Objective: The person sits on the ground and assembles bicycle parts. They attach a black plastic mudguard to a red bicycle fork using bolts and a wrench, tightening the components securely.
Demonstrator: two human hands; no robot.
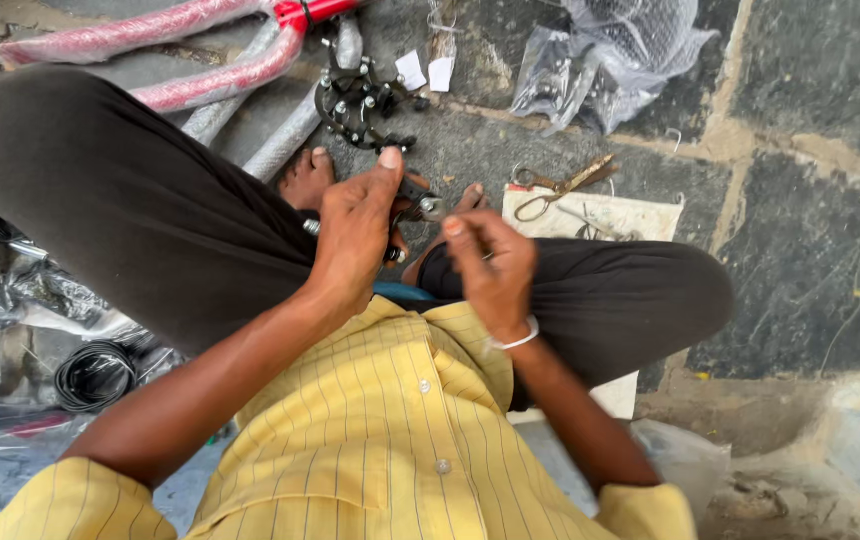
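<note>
The person wears a yellow shirt [380,420] with thin dark stripes, pale buttons and sleeves rolled near the elbows. Dark trousers [120,200] cover the legs. A white bangle [518,341] circles the right wrist; the feet are bare.

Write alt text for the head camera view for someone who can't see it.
A seated person's left hand grips a small black metal part while the right hand works beside it. Scissors and a wrapped red bicycle frame lie on the stone floor.

Left hand [353,235] hides most of the metal part [420,200].
</note>
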